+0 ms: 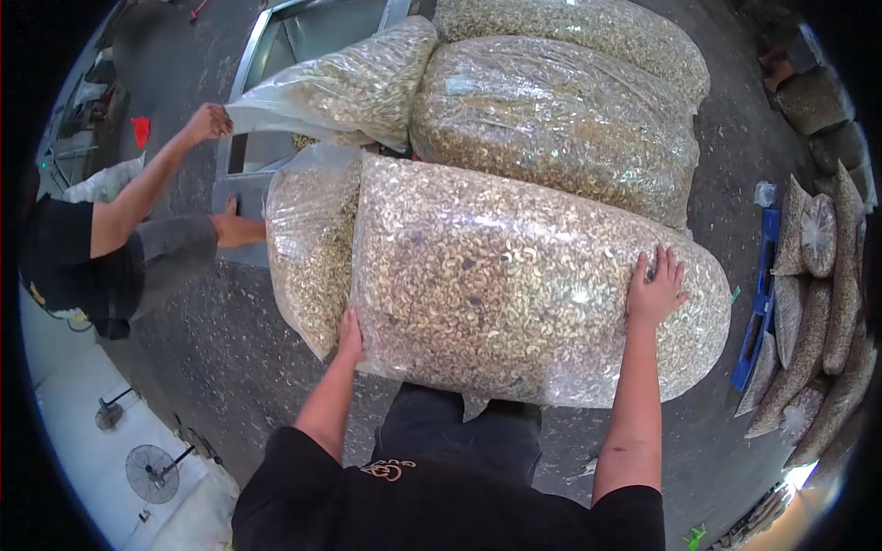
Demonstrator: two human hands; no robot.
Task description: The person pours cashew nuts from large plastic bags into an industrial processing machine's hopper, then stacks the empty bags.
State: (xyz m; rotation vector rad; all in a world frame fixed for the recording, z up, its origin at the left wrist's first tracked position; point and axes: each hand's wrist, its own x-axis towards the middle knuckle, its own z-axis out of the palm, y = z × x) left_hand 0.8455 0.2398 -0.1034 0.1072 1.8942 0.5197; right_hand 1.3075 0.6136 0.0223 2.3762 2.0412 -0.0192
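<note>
Dark, gritty floor [230, 367] carries everything. Near its left edge a co-worker's hand [213, 121] pinches the mouth of a tilted sack [358, 83], keeping it angled toward a metal bin [303, 37] whose inside is mostly hidden. The person's left hand [350, 335] braces the left end of the near sack [514, 285] of cashews at the floor's middle, but its fingers are tucked out of sight, so I cannot tell their grip. The right hand [656, 286] steadies the right end, fingers spread wide. Smaller sacks [818, 303] at the right edge are cut off.
</note>
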